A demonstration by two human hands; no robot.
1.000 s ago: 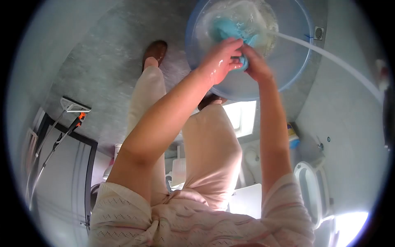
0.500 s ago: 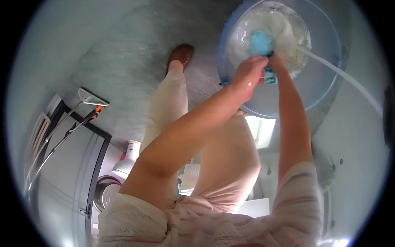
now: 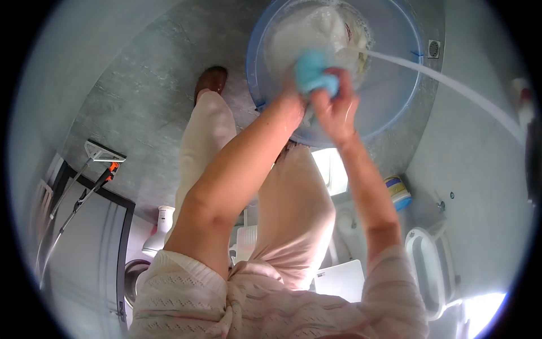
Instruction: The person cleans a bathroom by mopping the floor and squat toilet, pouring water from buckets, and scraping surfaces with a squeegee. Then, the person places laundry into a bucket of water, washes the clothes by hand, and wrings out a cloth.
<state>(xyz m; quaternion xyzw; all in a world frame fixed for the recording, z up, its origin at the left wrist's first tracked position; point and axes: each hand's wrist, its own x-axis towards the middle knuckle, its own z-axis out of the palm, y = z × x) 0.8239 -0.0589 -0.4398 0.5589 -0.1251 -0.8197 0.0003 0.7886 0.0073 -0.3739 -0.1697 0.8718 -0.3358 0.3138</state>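
A bunched light-blue cloth [image 3: 314,66], blurred by motion, is between my two hands over a large blue-rimmed clear tub [image 3: 420,34]. My right hand [image 3: 339,110] is closed on its near right side, thumb and fingers pinching a fold. At the cloth's left edge, my left hand [image 3: 292,104] grips it, its fingers mostly hidden behind the fabric. Inside the tub, pale wet fabric [image 3: 322,25] lies in sudsy water. A white hose [image 3: 468,96] runs in from the right, its end over the fabric.
A floor drain [image 3: 433,49] is set right of the tub. A squeegee [image 3: 104,151] and another long handle lean by a grey door [image 3: 93,243] at left. A blue-and-yellow container [image 3: 398,193] and a white basin [image 3: 424,271] are at lower right. My brown shoe [image 3: 211,82] rests on the grey floor.
The view has shifted, so the tub appears further left. The blue cloth has come up higher between my hands, and my right hand has turned, its fingers now showing around a fold.
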